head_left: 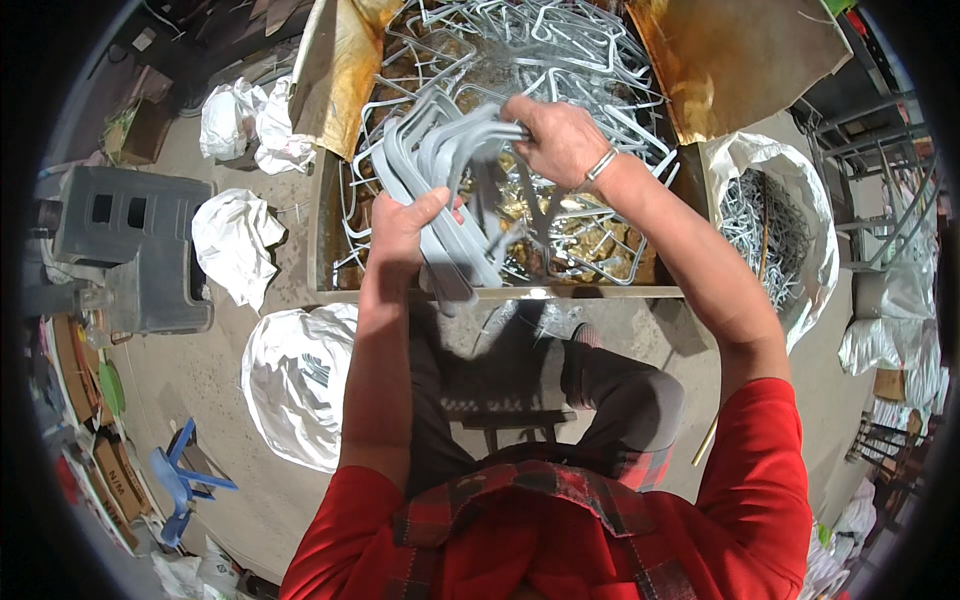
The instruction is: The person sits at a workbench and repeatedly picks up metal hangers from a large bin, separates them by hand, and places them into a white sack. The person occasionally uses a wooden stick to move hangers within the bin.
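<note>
My left hand (409, 225) is closed round a bundle of grey bent metal pieces (442, 169), its thumb lying across them. My right hand (551, 139) grips the upper right ends of bent pieces at the same bundle; motion blurs this part. Both hands are over the near half of a wide metal bin (480, 294). Inside the bin lie many loose bent metal rods (577, 45), tangled at the far side, with wet-looking brown and gold shine beneath them. The lower ends of the bundle reach over the bin's near edge.
Right of the bin stands a white sack (821, 217) of small metal pieces. An open white sack (277, 405) with metal pieces is at lower left, near more white bundles (238, 244). A dark plastic step stool (135, 247) and a blue plastic stool (180, 480) stand further left.
</note>
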`<action>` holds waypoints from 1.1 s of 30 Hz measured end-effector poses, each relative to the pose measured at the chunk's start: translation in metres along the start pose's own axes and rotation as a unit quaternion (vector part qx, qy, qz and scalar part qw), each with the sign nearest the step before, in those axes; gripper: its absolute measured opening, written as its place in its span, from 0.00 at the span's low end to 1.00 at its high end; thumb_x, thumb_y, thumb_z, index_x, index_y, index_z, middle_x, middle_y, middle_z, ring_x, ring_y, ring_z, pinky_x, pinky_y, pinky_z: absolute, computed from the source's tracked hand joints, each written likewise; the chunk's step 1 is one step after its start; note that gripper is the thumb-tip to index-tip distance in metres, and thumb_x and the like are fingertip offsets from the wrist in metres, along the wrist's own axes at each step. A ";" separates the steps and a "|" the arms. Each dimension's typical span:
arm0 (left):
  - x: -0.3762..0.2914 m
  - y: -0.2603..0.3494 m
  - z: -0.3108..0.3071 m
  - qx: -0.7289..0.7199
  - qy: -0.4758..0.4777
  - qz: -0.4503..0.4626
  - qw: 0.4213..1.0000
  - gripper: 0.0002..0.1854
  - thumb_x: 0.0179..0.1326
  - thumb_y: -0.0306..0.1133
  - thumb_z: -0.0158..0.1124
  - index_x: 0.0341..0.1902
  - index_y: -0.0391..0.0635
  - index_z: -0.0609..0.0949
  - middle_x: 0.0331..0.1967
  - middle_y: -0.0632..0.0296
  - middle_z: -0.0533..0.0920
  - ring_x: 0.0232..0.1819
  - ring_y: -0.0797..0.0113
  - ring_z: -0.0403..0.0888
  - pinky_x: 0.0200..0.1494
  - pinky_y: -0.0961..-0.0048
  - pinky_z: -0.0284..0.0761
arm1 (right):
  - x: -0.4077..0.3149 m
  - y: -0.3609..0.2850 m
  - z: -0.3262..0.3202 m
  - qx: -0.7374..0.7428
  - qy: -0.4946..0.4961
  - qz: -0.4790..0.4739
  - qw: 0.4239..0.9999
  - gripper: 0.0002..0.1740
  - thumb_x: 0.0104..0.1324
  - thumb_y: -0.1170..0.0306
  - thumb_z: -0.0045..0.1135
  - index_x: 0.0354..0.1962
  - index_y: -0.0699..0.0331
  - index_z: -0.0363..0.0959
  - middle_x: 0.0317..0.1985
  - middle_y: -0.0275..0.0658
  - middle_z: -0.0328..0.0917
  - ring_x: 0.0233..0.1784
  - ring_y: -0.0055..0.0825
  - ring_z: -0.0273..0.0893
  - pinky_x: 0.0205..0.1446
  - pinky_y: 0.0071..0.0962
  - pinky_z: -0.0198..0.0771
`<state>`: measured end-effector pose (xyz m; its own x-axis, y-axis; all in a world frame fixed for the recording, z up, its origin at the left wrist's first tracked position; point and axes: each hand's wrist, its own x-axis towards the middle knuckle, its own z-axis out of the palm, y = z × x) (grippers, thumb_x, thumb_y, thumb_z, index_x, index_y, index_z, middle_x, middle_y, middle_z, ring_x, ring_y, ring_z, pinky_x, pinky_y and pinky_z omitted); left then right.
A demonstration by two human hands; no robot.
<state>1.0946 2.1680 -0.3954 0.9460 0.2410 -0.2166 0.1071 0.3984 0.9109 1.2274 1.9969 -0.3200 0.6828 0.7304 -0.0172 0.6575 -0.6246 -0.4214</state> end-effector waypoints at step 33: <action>0.005 -0.007 -0.041 -0.328 0.045 0.043 0.942 0.14 0.61 0.41 0.58 0.36 0.41 0.73 0.28 0.62 0.74 0.28 0.68 0.70 0.32 0.69 0.68 | -0.037 0.031 0.098 0.701 0.179 0.356 0.591 0.19 0.68 0.61 0.39 0.42 0.71 0.66 0.32 0.48 0.72 0.34 0.36 0.75 0.39 0.37 0.73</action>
<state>1.0861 2.2026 -0.4174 0.9097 0.3597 -0.2074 -0.2094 0.8287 0.5191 1.1919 1.9777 -0.4210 0.8161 0.1583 -0.5558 -0.5766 0.2881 -0.7646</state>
